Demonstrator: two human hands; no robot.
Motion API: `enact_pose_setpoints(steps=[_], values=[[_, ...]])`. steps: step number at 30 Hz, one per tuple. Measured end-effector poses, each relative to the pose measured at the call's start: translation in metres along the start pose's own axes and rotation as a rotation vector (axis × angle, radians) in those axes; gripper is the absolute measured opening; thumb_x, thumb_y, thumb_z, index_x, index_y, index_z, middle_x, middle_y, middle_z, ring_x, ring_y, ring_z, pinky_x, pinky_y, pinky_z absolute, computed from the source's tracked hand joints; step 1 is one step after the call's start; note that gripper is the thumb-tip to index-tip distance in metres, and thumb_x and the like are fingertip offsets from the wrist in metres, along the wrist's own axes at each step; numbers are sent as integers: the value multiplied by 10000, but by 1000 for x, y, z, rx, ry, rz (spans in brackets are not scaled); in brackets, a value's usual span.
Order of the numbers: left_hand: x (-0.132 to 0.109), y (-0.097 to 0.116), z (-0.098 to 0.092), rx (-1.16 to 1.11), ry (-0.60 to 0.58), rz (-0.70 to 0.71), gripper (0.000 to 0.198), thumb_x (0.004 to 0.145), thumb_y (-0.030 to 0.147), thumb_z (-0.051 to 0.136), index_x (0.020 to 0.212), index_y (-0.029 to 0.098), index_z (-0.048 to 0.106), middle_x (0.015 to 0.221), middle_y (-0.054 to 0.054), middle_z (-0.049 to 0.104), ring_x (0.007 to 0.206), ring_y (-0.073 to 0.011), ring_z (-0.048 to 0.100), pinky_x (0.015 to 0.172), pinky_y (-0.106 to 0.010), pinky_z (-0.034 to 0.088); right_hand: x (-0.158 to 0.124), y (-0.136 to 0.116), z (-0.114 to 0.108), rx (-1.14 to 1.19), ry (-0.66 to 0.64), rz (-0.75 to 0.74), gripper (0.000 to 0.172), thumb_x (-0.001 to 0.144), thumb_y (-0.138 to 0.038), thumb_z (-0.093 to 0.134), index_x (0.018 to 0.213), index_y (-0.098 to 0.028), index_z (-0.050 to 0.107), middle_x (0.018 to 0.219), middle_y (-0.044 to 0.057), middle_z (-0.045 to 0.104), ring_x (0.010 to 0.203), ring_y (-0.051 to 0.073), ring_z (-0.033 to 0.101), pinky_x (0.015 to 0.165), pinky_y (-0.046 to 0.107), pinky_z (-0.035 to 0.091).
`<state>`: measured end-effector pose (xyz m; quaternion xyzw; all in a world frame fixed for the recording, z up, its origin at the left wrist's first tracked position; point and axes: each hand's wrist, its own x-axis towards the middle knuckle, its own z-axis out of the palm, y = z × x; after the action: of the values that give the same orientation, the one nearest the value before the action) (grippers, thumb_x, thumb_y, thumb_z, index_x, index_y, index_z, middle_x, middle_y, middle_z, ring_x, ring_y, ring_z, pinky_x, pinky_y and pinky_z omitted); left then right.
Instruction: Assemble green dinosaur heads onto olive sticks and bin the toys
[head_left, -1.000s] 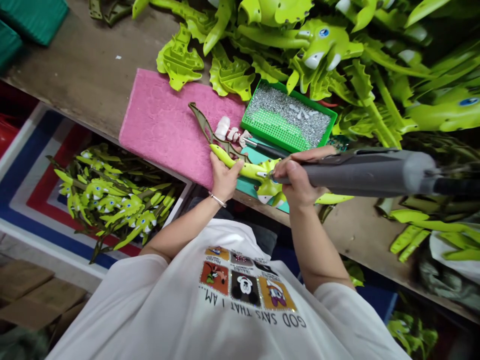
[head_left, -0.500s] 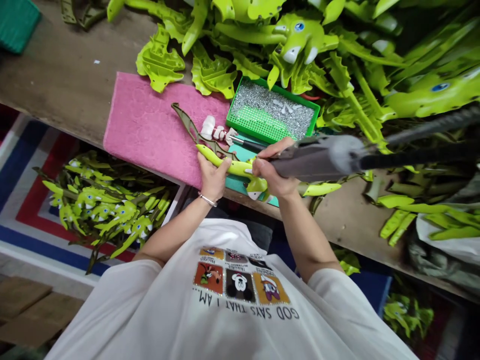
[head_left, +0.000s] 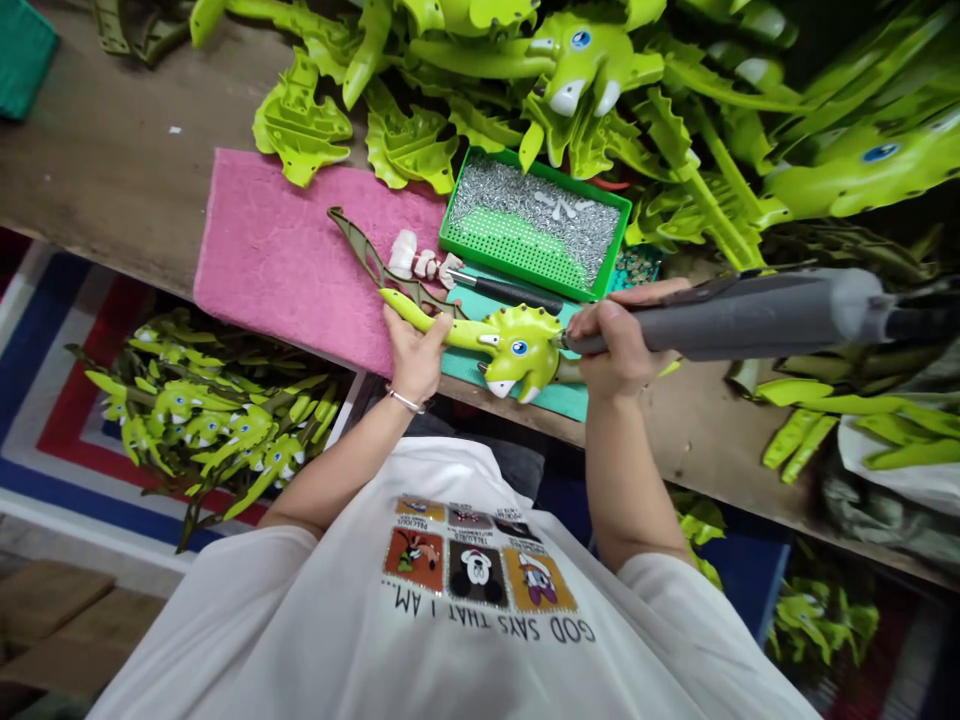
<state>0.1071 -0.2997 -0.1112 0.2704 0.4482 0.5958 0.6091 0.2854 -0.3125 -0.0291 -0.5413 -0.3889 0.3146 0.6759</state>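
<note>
My left hand is closed around the tail end of a lime-green toy dinosaur that lies along the bench's front edge on a teal mat. Its head with a blue eye and white horns faces me. My right hand grips a grey electric screwdriver, whose tip meets the toy's frilled head. An olive-brown spiny part and small white pieces lie just behind the toy.
A green tray of silver screws sits behind the toy, a pink cloth to its left. Green dinosaur shells are heaped across the bench's back and right. A bin of finished toys stands below left.
The right hand and screwdriver have shifted right along the toy, uncovering its head with the blue eye. The view has drifted slightly.
</note>
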Motion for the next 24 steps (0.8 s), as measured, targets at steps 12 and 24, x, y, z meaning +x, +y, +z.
enact_pose_setpoints(steps=[12, 24], values=[[7, -16, -15, 274, -35, 141, 961, 768, 718, 710, 1452, 284, 192, 1362, -143, 492, 1240, -253, 602, 1040, -438, 526, 6, 12, -2, 4, -221, -199, 235, 739, -404, 806, 789, -256, 631, 499, -86, 542, 361, 115, 476, 387, 285, 396], [-78, -2, -5, 1338, -315, 744, 646, 882, 596, 604, 1305, 126, 474, 1164, -173, 637, 1027, -303, 605, 878, -441, 427, -55, -22, 2, 10, -243, -101, 427, 845, -531, 658, 570, -233, 523, 510, -37, 448, 469, 127, 467, 522, 318, 487]])
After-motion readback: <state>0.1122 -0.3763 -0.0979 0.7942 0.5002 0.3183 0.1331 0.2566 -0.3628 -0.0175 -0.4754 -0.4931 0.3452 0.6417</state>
